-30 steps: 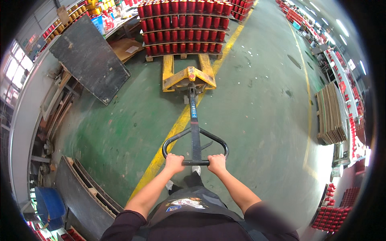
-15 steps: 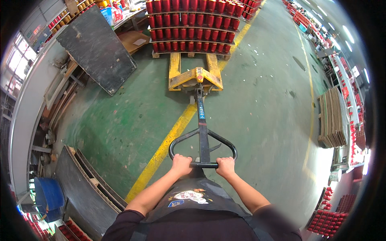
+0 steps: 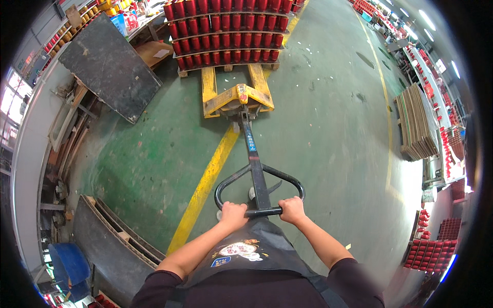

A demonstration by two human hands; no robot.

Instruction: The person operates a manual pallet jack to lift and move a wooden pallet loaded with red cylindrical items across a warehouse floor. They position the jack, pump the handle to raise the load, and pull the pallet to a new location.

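Observation:
A yellow pallet jack (image 3: pixel 238 96) stands ahead, its forks pointing away from me under a wooden pallet (image 3: pixel 227 68). Stacked on that pallet are layers of red cylindrical jars (image 3: pixel 226 41), parted by thin boards. The jack's black handle (image 3: pixel 259 190) slopes back toward my body and ends in a loop grip. My left hand (image 3: pixel 234 214) is wrapped round the left part of the loop's near bar. At the bar's right end, my right hand (image 3: pixel 292 209) is closed in the same way. A dark apron (image 3: pixel 241 251) hangs below my arms.
A large dark board (image 3: pixel 110 66) leans at the far left. Curved-looking dark boards (image 3: pixel 105 241) and a blue bin (image 3: pixel 69 269) are at the near left. Stacked flat sheets (image 3: pixel 417 123) stand on the right beside a long workbench (image 3: pixel 436 102). A yellow line (image 3: pixel 203 190) crosses the green floor.
The view has turned slightly, so the loaded jack sits farther left and its handle tilts more. A shoe now shows beside the handle. Both hands keep their grip.

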